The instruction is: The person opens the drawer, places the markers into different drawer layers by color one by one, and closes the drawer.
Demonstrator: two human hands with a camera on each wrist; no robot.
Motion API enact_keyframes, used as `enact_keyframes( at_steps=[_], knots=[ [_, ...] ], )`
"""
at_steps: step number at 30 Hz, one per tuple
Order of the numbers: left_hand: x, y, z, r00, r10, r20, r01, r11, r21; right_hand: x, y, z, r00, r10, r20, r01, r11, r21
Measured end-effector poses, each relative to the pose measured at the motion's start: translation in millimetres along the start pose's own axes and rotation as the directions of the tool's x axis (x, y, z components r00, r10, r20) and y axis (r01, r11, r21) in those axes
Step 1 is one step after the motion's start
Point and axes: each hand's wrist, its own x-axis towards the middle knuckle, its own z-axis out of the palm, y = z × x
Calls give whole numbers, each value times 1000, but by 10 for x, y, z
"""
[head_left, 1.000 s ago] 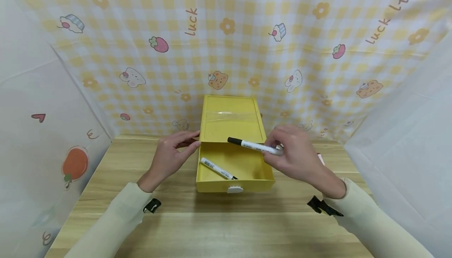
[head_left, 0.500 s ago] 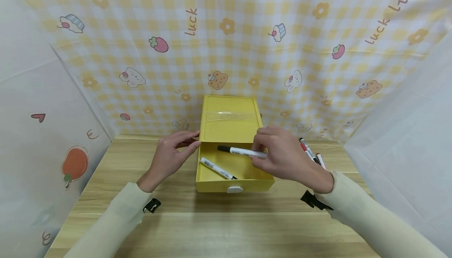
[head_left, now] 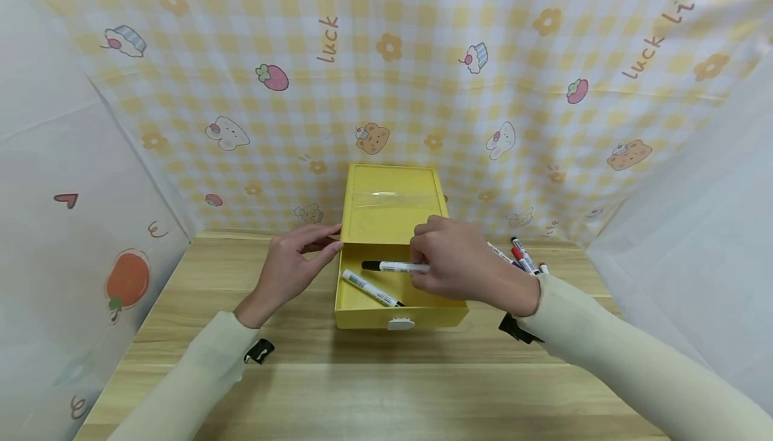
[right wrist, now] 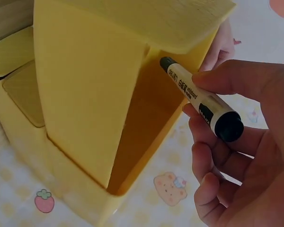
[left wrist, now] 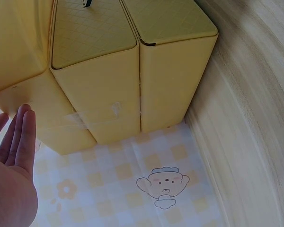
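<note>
My right hand (head_left: 453, 256) pinches a white whiteboard marker (right wrist: 196, 94) with black ends between thumb and fingers. In the head view that marker lies level over the pulled-out yellow drawer (head_left: 368, 319), its black cap pointing left. Inside the drawer, a second white marker (head_left: 370, 288) rests slantwise near the left wall. My left hand (head_left: 296, 260) is at the left side of the yellow drawer cabinet (head_left: 392, 216), fingertips and thumb right at its front edge. Its fingers (left wrist: 24, 137) look straight in the left wrist view.
Several markers (head_left: 524, 256) lie on the wooden table (head_left: 386, 394) right of the cabinet, partly behind my right arm. Two more closed drawers (left wrist: 94, 28) show in the left wrist view. A checked cloth (head_left: 386, 92) hangs close behind the cabinet.
My right hand has moved left and slightly down, bringing its marker from above the drawer's right side over its middle. More markers on the table show now. The left hand stays put.
</note>
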Motion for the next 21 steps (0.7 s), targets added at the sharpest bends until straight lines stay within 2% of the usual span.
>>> enact_keyframes(
  at_steps=[14,21],
  knots=[
    [1,-5,-1,1000,11,-1,-11,1000,10,273,-106,4,988,6,157,10,995,-101],
    [10,-6,1,1000,19,-3,-19,1000,-1,362,-172,-28,964,70,258,-23,983,-180]
  ],
)
